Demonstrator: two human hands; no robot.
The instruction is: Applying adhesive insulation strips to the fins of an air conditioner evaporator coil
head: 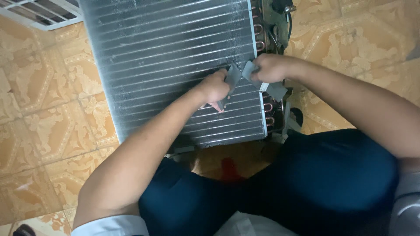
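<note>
Both the left hand (pixel 215 87) and the right hand (pixel 270 68) pinch grey tape (pixel 234 78) over the finned coil (pixel 175 65) on the floor (fins look delicate); a slip could bend them.

The large grey finned metal coil panel (pixel 175 65) looks ridged and dull. Bent copper tubes (pixel 267 109) gleam beside it; the patterned orange floor tiles (pixel 52 122) shine glossy

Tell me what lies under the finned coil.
Patterned floor tiles show around the finned coil; directly beneath it is hidden. Both hands hold grey tape above it.
</note>
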